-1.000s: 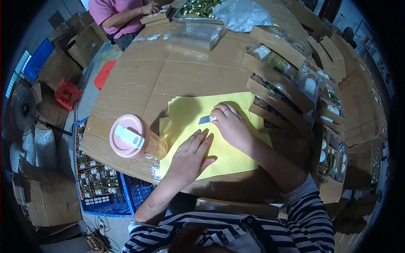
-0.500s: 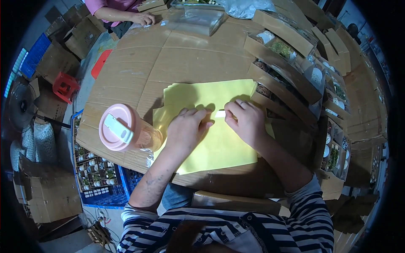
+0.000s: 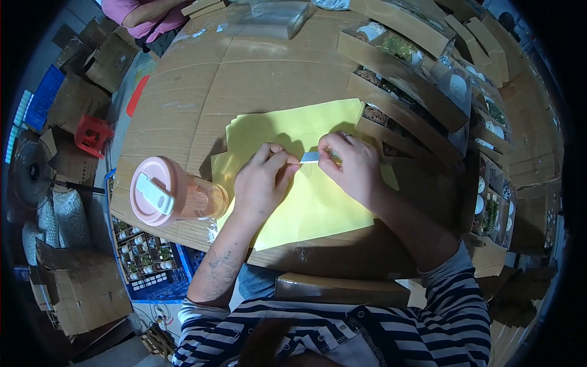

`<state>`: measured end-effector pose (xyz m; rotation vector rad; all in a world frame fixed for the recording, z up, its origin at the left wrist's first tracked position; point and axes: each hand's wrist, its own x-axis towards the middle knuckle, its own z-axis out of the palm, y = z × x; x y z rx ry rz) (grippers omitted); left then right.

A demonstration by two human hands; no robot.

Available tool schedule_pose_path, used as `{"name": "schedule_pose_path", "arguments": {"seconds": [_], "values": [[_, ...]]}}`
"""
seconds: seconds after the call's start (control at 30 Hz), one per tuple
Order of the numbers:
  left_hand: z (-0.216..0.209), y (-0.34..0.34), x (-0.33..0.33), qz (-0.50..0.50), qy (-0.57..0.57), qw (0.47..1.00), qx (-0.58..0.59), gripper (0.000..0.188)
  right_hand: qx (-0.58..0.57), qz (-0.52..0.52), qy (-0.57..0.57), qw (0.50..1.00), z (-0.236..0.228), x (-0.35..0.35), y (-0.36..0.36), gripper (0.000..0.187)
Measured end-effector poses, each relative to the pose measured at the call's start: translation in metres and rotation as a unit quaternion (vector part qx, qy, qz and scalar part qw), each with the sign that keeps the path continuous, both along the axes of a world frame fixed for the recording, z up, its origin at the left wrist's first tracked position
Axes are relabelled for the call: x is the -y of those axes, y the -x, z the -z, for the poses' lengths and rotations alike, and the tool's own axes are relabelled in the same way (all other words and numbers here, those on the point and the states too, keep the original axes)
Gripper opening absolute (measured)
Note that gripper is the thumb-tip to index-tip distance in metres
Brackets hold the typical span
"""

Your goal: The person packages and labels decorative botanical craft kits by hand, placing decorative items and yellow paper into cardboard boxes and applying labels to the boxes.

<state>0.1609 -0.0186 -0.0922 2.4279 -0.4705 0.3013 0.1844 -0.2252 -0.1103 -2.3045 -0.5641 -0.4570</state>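
Note:
A stack of yellow paper sheets (image 3: 306,208) lies on the cardboard-covered table in front of me. Over it, both hands meet at a small flat pale strip (image 3: 310,157). My right hand (image 3: 350,165) is closed and pinches the strip's right end; a bit of something yellowish-green shows between those fingers. My left hand (image 3: 262,182) is closed too, its thumb and fingertips pressed together at the strip's left end. What the strip is made of is too small to tell. Left of the paper stands a clear cup (image 3: 199,197) with a pink lid and amber contents.
Cardboard trays (image 3: 400,82) with moss, white pots and brown pieces crowd the table's right side. Clear plastic sheets (image 3: 266,21) lie at the far edge, near a person in pink (image 3: 147,15). A blue crate (image 3: 156,292) with small potted items sits below left, beyond it a red stool (image 3: 93,136).
The strip now shows bluish-grey rather than white, and my left fingertips have come up to its end. My view has shifted slightly; the other person's hand is no longer in sight.

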Motion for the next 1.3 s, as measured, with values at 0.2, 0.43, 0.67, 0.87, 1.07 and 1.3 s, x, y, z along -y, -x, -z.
{"name": "schedule_pose_path", "arguments": {"seconds": [0.2,0.43,0.67,0.87,1.07,1.3], "values": [[0.008,-0.003,-0.005,-0.028,0.143,0.985,-0.095,0.012,0.035,0.048,-0.005,0.998,0.003,0.003,-0.006,0.009],[0.013,-0.003,-0.004,-0.056,0.138,0.984,-0.094,0.012,0.046,0.056,0.029,0.997,-0.006,-0.001,-0.007,0.006],[0.008,-0.003,-0.002,-0.081,0.120,0.981,-0.128,0.031,0.017,0.064,0.087,0.994,-0.007,0.003,-0.008,0.007],[0.011,-0.001,0.004,-0.039,0.061,0.997,-0.030,0.069,0.018,0.086,0.123,0.988,-0.001,0.001,-0.010,0.006],[0.020,-0.012,0.004,0.034,-0.016,0.997,0.070,0.078,0.041,0.069,0.129,0.988,0.004,0.000,-0.012,0.006],[0.000,-0.020,0.005,0.090,-0.105,0.990,0.018,0.072,0.026,0.017,0.054,0.998,0.001,0.005,-0.008,0.006]]}}
